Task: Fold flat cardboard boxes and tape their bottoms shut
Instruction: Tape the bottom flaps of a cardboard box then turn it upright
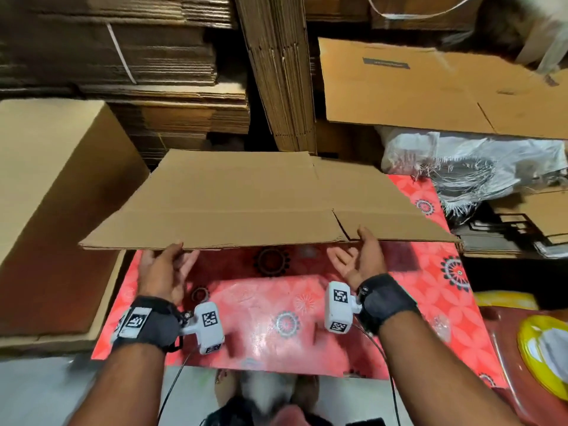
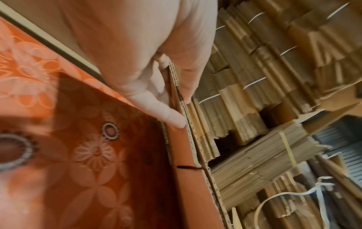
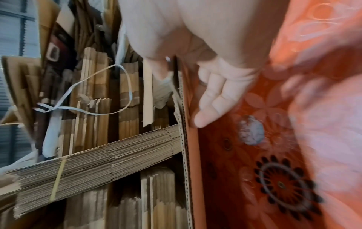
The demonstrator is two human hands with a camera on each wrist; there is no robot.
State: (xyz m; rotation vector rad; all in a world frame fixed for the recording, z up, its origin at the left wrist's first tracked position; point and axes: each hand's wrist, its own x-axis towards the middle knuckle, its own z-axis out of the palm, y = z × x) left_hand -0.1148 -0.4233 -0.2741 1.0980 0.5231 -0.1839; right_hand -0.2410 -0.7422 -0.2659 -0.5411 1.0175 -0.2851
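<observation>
A flat, unfolded brown cardboard box point(image 1: 246, 198) hangs level above the red flowered table point(image 1: 276, 318). My left hand point(image 1: 172, 259) pinches its near edge toward the left, thumb on top and fingers underneath. My right hand point(image 1: 359, 253) pinches the same edge beside a flap slit, thumb on top. In the left wrist view the left hand point(image 2: 183, 110) has the corrugated edge of the box point(image 2: 188, 139) between thumb and fingers. In the right wrist view the right hand point(image 3: 181, 99) holds the box edge point(image 3: 191, 155) the same way.
An assembled box point(image 1: 55, 179) stands at the table's left. Strapped stacks of flat cardboard point(image 1: 172, 56) and an upright bundle point(image 1: 282, 72) fill the back. At the right are another flat sheet point(image 1: 415, 87), a white woven sack point(image 1: 461, 161) and a yellow object point(image 1: 541, 348).
</observation>
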